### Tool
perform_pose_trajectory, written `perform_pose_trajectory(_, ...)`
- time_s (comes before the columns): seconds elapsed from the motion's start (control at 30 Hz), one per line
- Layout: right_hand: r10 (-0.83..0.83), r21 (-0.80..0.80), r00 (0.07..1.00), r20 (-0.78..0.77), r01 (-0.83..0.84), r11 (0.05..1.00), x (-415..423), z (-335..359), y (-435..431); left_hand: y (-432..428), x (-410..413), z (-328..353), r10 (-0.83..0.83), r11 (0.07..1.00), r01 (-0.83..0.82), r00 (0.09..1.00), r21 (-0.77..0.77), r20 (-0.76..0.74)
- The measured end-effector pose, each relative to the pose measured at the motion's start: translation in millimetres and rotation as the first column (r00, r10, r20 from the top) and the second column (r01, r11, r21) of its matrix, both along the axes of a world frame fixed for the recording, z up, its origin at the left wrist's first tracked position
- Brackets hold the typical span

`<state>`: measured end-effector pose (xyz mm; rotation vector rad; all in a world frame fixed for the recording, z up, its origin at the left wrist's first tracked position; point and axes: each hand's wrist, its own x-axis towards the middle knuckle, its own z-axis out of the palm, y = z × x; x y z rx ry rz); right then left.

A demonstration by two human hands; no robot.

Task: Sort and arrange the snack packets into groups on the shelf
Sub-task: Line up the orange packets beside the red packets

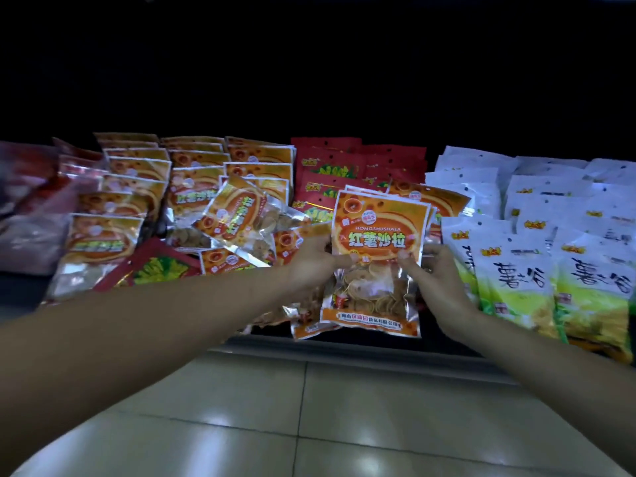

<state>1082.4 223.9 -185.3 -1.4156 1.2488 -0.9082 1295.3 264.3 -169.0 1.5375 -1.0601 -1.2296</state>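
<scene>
I hold a small stack of orange snack packets (377, 235) upright at the shelf's front middle. My left hand (311, 259) grips its left edge and my right hand (435, 280) grips its right edge, thumbs on the front. More orange packets (137, 166) stand in rows at the left, and a few (237, 215) lie tilted and loose beside them. Red packets (327, 166) are stacked behind the held stack. White and green packets (516, 270) fill the right side.
A lone red packet (155, 266) lies among the orange ones at the front left. Pinkish packets (31, 201) sit at the far left, blurred. The shelf's dark front edge (361, 346) runs below the packets, with a glossy tiled floor (309, 425) beneath.
</scene>
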Motion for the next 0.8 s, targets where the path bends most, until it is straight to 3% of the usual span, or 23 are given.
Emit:
perform_pose_trajectory(0.13, 0.258, 0.056, 0.961, 0.097, -0.264, 0.963, 42.8, 19.3, -9.2, 15.8, 49.5, 29.9, 0.144, 0.989, -0.144, 0.989, -0.011, -0.020)
perform_pose_trajectory(0.23, 0.515, 0.080, 0.849, 0.118, -0.525, 0.847, 79.0, 39.9, -6.2, 26.5, 84.1, 45.8, 0.173, 0.985, -0.173, 0.985, -0.017, 0.003)
perform_pose_trajectory(0.4, 0.464, 0.083, 0.875, 0.136, -0.477, 0.875, 132.3, 53.1, -13.4, 43.1, 145.5, 73.6, 0.305, 0.946, -0.294, 0.950, -0.136, 0.070)
perform_pose_trajectory(0.47, 0.451, 0.048, 0.892, 0.024, -0.452, 0.891, 148.6, 46.5, -17.0, 54.2, 181.1, 83.1, 0.387, 0.912, -0.362, 0.915, -0.193, 0.112)
perform_pose_trajectory(0.57, 0.516, -0.097, 0.815, -0.262, -0.554, 0.827, 174.8, 29.8, -13.0, 75.4, 238.4, 85.4, 0.552, 0.829, -0.507, 0.812, -0.237, 0.189)
perform_pose_trajectory(0.67, 0.572, -0.153, 0.655, -0.493, -0.713, 0.685, 206.3, 9.0, -0.3, 94.2, 285.1, 75.1, 0.626, 0.780, -0.584, 0.740, -0.227, 0.246)
perform_pose_trajectory(0.73, 0.521, -0.174, 0.526, -0.672, -0.796, 0.580, 228.4, -4.1, 3.3, 99.9, 309.8, 62.9, 0.637, 0.771, -0.605, 0.730, -0.198, 0.249)
perform_pose_trajectory(0.8, 0.414, -0.185, 0.449, -0.792, -0.822, 0.538, 250.5, -13.6, 0.6, 98.7, 326.6, 49.3, 0.638, 0.770, -0.616, 0.740, -0.167, 0.214)
